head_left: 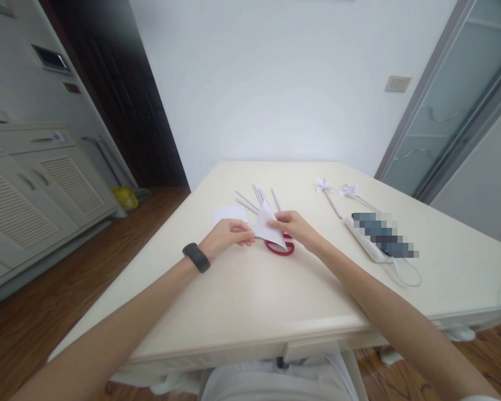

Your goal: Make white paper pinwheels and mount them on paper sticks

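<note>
Handling, probably mid-fold, white paper [263, 223] above red-handled scissors [280, 254] on the desk [250, 301], right hand [294, 225] pinching it, left hand [230, 231] bunched at its corner, grip unclear; next move likely needs steady hold.

Your two bare forearms slant inward from the lower corners, so your hands sit near each other, just apart. Your left forearm [129, 323] angles up to the right; your left hand [225, 232] has its fingers curled, thumb and fingertips drawn together in a pinch towards the right. Your right forearm [379, 298] angles up to the left, and your right hand [296, 225] pinches between thumb [274, 225] and bent fingers.
</note>
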The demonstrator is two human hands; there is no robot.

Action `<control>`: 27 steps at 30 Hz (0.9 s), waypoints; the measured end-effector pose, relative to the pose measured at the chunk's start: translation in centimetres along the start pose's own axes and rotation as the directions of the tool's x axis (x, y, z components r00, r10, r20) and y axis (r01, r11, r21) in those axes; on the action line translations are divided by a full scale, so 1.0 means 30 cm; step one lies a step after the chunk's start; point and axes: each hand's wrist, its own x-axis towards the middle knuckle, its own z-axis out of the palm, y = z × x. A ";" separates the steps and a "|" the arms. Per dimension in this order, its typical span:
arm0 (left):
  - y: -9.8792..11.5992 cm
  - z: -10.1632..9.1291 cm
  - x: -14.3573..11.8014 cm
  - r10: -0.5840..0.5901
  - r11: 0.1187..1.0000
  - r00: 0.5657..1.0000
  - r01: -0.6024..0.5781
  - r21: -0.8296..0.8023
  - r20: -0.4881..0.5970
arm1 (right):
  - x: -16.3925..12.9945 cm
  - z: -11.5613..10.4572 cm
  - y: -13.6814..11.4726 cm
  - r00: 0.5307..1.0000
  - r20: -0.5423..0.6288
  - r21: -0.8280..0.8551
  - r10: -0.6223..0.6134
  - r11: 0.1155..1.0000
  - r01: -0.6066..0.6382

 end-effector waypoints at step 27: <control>0.003 -0.003 -0.002 -0.016 0.999 1.000 0.015 -0.036 -0.026 | 0.014 -0.003 0.013 0.998 -0.063 0.052 0.004 0.999 -0.001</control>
